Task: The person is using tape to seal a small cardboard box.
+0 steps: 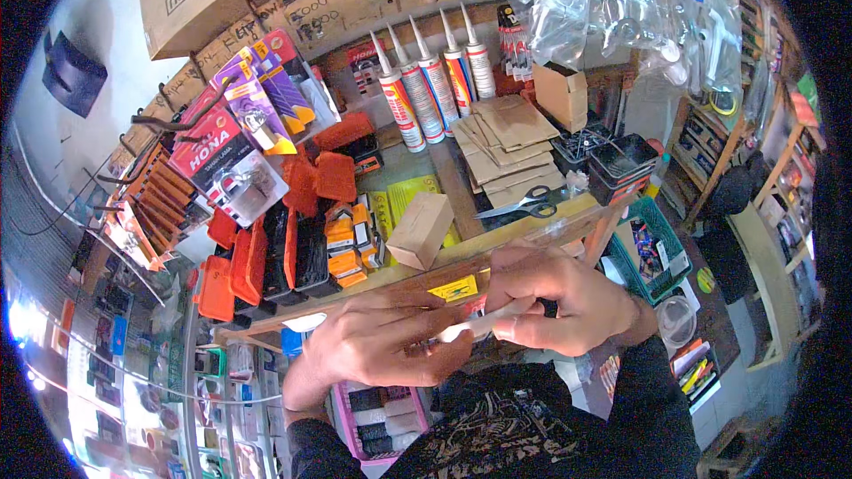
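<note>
My left hand (393,339) and my right hand (559,299) are close together in front of my chest, near the front edge of a wooden counter. Between their fingertips both pinch a small whitish strip (482,324), whose exact kind I cannot tell. Fingers cover part of it. Beyond the hands a small cardboard box (419,229) lies tilted on the counter. Scissors (526,205) with dark handles rest right of it, by a stack of flattened brown cardboard pieces (509,146).
Silicone sealant cartridges (432,90) stand at the back. Orange-lidded black bins (246,266) and small orange boxes (346,246) sit to the left. Packaged hardware (226,166) hangs at left, plastic bags (626,13) at upper right. A green basket (679,239) is at right, a pink basket (346,412) below.
</note>
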{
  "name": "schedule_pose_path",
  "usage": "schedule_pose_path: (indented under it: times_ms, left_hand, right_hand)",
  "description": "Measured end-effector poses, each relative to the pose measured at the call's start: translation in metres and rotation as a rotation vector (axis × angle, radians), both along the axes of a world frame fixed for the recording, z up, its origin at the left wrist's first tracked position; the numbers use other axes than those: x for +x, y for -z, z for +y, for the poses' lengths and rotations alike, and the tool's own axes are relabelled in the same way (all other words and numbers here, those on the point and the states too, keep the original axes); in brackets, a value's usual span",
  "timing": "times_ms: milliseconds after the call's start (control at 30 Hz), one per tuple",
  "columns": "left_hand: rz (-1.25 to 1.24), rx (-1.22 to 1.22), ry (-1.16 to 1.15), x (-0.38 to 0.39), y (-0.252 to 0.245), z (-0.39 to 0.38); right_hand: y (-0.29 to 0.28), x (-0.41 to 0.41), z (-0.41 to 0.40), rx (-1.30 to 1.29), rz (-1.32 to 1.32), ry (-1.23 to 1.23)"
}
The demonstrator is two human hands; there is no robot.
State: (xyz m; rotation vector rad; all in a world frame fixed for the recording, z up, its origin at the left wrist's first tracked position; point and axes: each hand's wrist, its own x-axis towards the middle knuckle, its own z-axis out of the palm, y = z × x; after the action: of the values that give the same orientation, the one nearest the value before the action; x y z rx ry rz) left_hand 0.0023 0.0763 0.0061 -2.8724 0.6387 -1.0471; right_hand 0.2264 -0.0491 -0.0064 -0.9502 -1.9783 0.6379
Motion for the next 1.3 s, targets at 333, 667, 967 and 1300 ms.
schedule_pose_path:
  times_ms: [333, 667, 967, 1300]
  left_hand:
    - [0.026, -0.032, 0.023, -0.009, -0.008, -0.005]
    - [0.078, -0.104, 0.109, -0.001, -0.005, -0.003]
    - [0.060, -0.293, 0.224, 0.009, -0.003, -0.006]
    - [0.002, -0.331, 0.199, 0.005, 0.001, -0.005]
  right_hand:
    - [-0.007, -0.008, 0.000, 0.004, -0.001, -0.044]
    - [-0.006, -0.011, -0.015, 0.061, 0.026, -0.014]
    - [-0.014, -0.009, -0.028, 0.031, -0.015, 0.065]
    - [-0.016, -0.009, -0.026, -0.098, 0.081, 0.060]
